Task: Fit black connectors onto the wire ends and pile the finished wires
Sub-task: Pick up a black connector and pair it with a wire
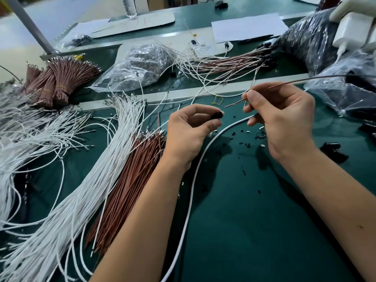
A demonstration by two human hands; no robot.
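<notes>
Left hand (pixel 188 131) pinching a black connector (pixel 217 115) between curled fingers (pixel 213 124), above the green tabletop (pixel 254 220). Right hand (pixel 284 119), just right of the connector, fingers curled, pinching a brown wire (pixel 301 80) and a white wire (pixel 195 176), brown tip pointing toward the connector.

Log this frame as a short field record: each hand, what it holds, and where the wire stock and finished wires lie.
left hand: pinches a black connector
right hand: pinches a brown wire, tip aimed at the connector, not yet inserted; also holds a white wire
loose stock: white wires and brown wires fanned on the green table, left of the hands
finished pile: wires with black ends, far side
tied brown bundles: far left
</notes>
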